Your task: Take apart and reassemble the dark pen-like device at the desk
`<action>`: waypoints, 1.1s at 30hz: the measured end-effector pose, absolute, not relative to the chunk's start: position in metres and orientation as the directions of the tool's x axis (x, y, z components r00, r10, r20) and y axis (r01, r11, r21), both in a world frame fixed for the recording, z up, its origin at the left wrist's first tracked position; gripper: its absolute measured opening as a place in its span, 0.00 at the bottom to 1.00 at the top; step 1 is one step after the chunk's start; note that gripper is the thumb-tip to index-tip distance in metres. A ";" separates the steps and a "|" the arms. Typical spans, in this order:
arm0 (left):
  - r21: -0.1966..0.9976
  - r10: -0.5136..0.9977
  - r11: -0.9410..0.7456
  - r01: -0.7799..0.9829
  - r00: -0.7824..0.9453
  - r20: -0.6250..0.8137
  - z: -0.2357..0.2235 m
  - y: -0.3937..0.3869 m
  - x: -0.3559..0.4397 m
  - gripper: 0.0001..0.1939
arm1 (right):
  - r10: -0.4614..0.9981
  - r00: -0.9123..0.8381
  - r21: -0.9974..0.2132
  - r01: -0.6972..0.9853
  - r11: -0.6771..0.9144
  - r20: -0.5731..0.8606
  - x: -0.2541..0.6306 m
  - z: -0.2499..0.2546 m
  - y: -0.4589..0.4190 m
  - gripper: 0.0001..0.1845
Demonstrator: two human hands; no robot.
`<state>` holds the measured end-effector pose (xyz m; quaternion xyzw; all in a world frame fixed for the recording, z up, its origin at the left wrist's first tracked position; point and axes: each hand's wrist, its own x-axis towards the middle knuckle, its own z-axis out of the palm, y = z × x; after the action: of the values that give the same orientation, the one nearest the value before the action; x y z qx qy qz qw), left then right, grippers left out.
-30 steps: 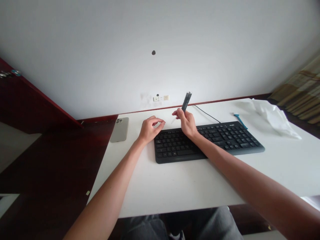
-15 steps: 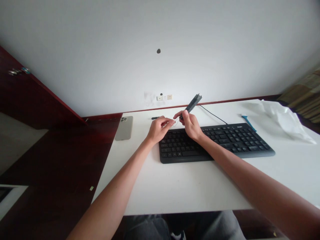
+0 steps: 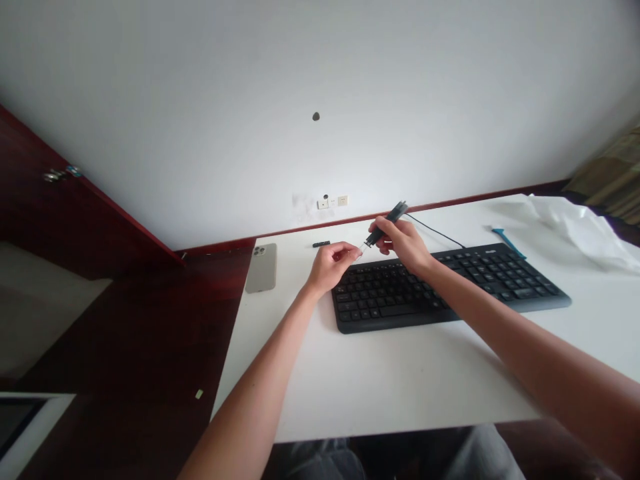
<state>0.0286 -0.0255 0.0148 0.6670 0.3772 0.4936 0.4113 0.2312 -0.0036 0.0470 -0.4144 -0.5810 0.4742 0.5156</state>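
My right hand (image 3: 407, 245) is closed around the dark handle of a keycap puller (image 3: 389, 225), held tilted above the back edge of the black keyboard (image 3: 400, 312). Two thin wires stick out of the puller's lower end, towards the left. At those wires, my left hand (image 3: 329, 268) pinches thumb and forefinger together by the keyboard's top left corner. How firmly the fingertips grip the wire is too small to tell. The keyboard lies flat, partly covered by my right forearm.
A phone (image 3: 261, 270) lies face down near the table's left edge. Behind my left hand is a small black object (image 3: 321, 244). A blue tool (image 3: 510, 243) and a crumpled white plastic bag (image 3: 585, 230) lie on the right. The keyboard's cable (image 3: 435, 231) runs towards the wall.
My right hand has shifted right and turned, its fingers now further along the puller's handle. The wires show more clearly between the hands. The whole view has swung slightly left.
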 end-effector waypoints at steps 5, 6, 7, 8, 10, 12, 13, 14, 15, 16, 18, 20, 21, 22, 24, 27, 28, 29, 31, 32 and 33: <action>0.916 0.901 -0.386 0.110 0.259 0.348 0.013 -0.027 0.029 0.18 | 0.974 -0.141 -0.981 -0.100 0.166 0.179 0.236 0.040 -0.011 0.30; 0.916 0.902 -0.384 0.113 0.259 0.346 0.014 -0.027 0.029 0.18 | 0.972 -0.151 -0.980 -0.112 0.166 0.182 0.236 0.039 -0.011 0.30; 0.917 0.903 -0.383 0.115 0.256 0.345 0.014 -0.027 0.029 0.18 | 0.969 -0.161 -0.978 -0.121 0.168 0.187 0.237 0.038 -0.012 0.29; 0.917 0.904 -0.381 0.115 0.252 0.344 0.015 -0.027 0.029 0.18 | 0.967 -0.167 -0.977 -0.131 0.170 0.191 0.237 0.037 -0.012 0.29; 0.918 0.905 -0.379 0.112 0.249 0.344 0.016 -0.027 0.028 0.18 | 0.967 -0.171 -0.974 -0.157 0.163 0.190 0.237 0.035 -0.013 0.28; 0.917 0.905 -0.380 0.119 0.254 0.342 0.016 -0.027 0.027 0.18 | 0.968 -0.174 -0.973 -0.176 0.149 0.180 0.236 0.035 -0.014 0.28; 0.916 0.904 -0.381 0.126 0.257 0.341 0.016 -0.027 0.027 0.18 | 0.968 -0.178 -0.973 -0.178 0.145 0.176 0.236 0.034 -0.014 0.28; 0.914 0.904 -0.383 0.135 0.261 0.340 0.016 -0.028 0.026 0.18 | 0.968 -0.181 -0.974 -0.176 0.143 0.174 0.236 0.034 -0.015 0.27; 0.912 0.903 -0.385 0.142 0.263 0.340 0.016 -0.028 0.026 0.18 | 0.967 -0.183 -0.975 -0.171 0.144 0.175 0.235 0.034 -0.016 0.27; 0.910 0.902 -0.387 0.148 0.265 0.340 0.015 -0.028 0.026 0.18 | 0.967 -0.182 -0.975 -0.164 0.148 0.178 0.235 0.034 -0.016 0.27; 0.910 0.902 -0.387 0.151 0.266 0.340 0.015 -0.028 0.026 0.19 | 0.967 -0.179 -0.976 -0.151 0.155 0.181 0.235 0.034 -0.016 0.26; 0.910 0.903 -0.387 0.150 0.262 0.341 0.015 -0.028 0.026 0.19 | 0.968 -0.177 -0.978 -0.137 0.155 0.178 0.235 0.035 -0.017 0.26; 0.910 0.904 -0.387 0.150 0.259 0.341 0.015 -0.028 0.026 0.19 | 0.968 -0.179 -0.980 -0.126 0.156 0.177 0.235 0.035 -0.017 0.26; 0.910 0.904 -0.386 0.150 0.257 0.341 0.015 -0.028 0.026 0.19 | 0.967 -0.182 -0.981 -0.111 0.160 0.178 0.235 0.037 -0.017 0.26; 0.912 0.906 -0.382 0.152 0.256 0.337 0.015 -0.027 0.026 0.19 | 0.964 -0.186 -0.981 -0.070 0.182 0.192 0.234 0.040 -0.019 0.26; 0.911 0.907 -0.380 0.160 0.259 0.333 0.016 -0.027 0.026 0.20 | 0.957 -0.185 -0.974 -0.008 0.224 0.222 0.233 0.044 -0.021 0.25; 0.909 0.906 -0.383 0.164 0.259 0.335 0.016 -0.027 0.025 0.21 | 0.955 -0.186 -0.971 0.005 0.238 0.233 0.233 0.045 -0.021 0.25; 0.906 0.905 -0.387 0.170 0.258 0.338 0.017 -0.027 0.025 0.21 | 0.951 -0.187 -0.968 0.017 0.252 0.245 0.233 0.045 -0.021 0.25; 0.901 0.905 -0.393 0.185 0.253 0.343 0.018 -0.027 0.024 0.22 | 0.947 -0.188 -0.961 0.045 0.273 0.261 0.233 0.044 -0.021 0.24; 0.899 0.905 -0.395 0.191 0.249 0.344 0.018 -0.027 0.024 0.23 | 0.947 -0.185 -0.959 0.059 0.277 0.262 0.234 0.044 -0.021 0.24; 0.898 0.906 -0.395 0.195 0.244 0.345 0.018 -0.027 0.024 0.23 | 0.949 -0.181 -0.959 0.070 0.276 0.260 0.234 0.044 -0.021 0.25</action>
<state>0.0238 -0.0271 0.0182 0.6914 0.3983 0.4684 0.3794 0.2338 -0.0209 0.0438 -0.4061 -0.6272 0.4442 0.4945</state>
